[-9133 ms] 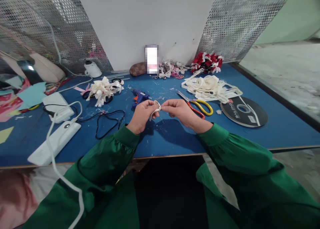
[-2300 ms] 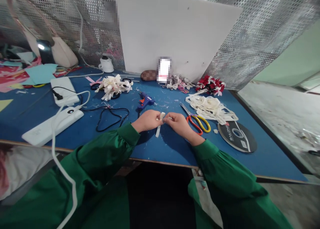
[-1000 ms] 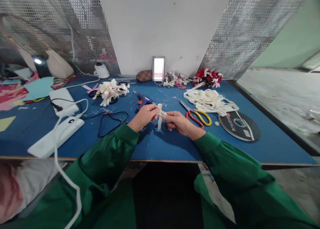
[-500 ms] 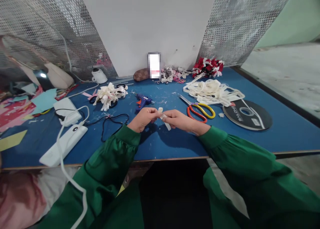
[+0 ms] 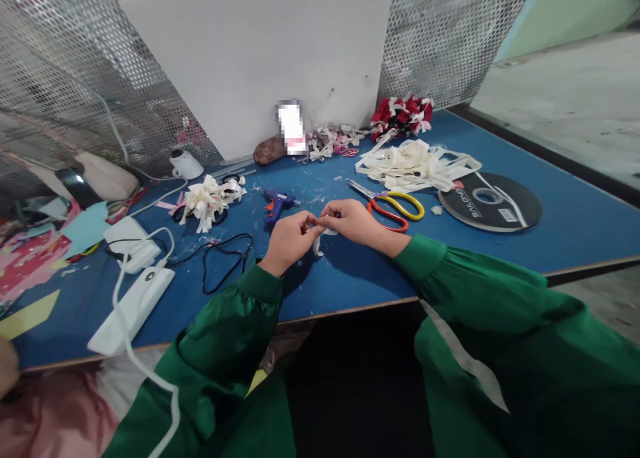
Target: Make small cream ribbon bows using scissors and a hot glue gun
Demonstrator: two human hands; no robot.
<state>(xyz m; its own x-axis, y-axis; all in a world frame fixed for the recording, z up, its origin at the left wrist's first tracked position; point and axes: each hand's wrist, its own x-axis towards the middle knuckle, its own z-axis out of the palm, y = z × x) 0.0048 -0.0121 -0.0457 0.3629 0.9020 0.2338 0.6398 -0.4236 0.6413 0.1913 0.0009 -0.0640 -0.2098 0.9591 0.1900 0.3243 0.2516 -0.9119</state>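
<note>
Over the blue table [image 5: 345,288], my left hand [image 5: 289,241] and my right hand [image 5: 354,225] meet fingertip to fingertip. Both pinch a short strip of white ribbon [image 5: 317,246], one end of which hangs below the left fingers; most of it is hidden by the hands. Just behind my left hand lies a blue glue gun [image 5: 278,206] with an orange trigger. Scissors [image 5: 400,208] with one red and one yellow handle lie beyond my right wrist, blades slightly apart.
Cream ribbon [image 5: 413,165] is heaped behind the scissors, beside a black ribbon spool [image 5: 493,205]. Ribbon bows [image 5: 205,201] lie left, near a black cord [image 5: 225,261] and white power strip [image 5: 133,311]. At the back stand a phone [image 5: 291,126] and red-and-white bows [image 5: 403,117].
My view has turned and tilted a little. The ribbon's upper end no longer stands up between my fingers; the strip now appears folded down, and my left hand has rolled over it.
</note>
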